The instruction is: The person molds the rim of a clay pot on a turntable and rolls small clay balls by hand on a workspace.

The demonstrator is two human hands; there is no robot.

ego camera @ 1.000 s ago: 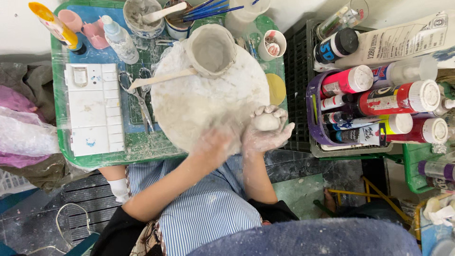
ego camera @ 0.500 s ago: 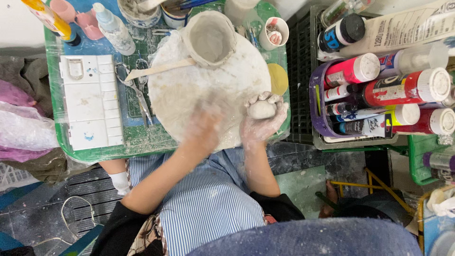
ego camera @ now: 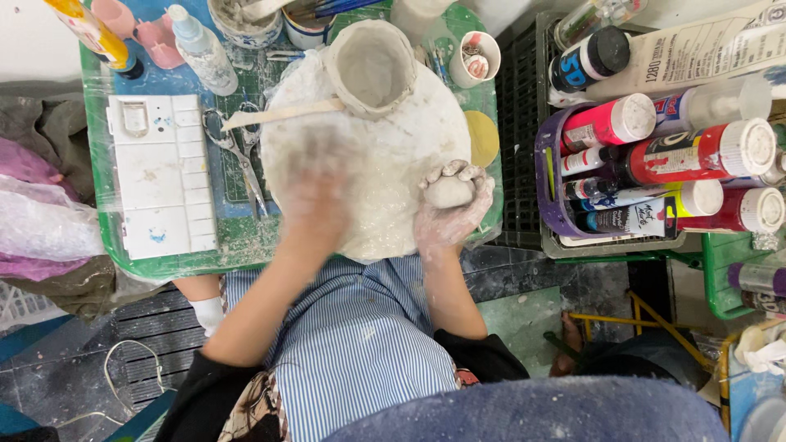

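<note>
The right hand [ego camera: 449, 214] cups a small lump of grey clay [ego camera: 448, 191], its clay-smeared fingers [ego camera: 458, 172] curled around it, so the lump sits steady in the palm at the near right edge of the round white board [ego camera: 385, 155]. The left hand [ego camera: 315, 200] lies flat on the board, blurred; I cannot tell whether its fingers are spread. Beyond both sets of fingers stands a rough clay pot [ego camera: 371, 65], a wooden stick [ego camera: 282, 115] leaning against it within reach.

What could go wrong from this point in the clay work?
The left hand is blurred with motion on the clay-smeared round board; a wide sweep might knock the scissors or wooden stick. The right hand cups a clay lump near the board's edge, where it might drop.
</note>
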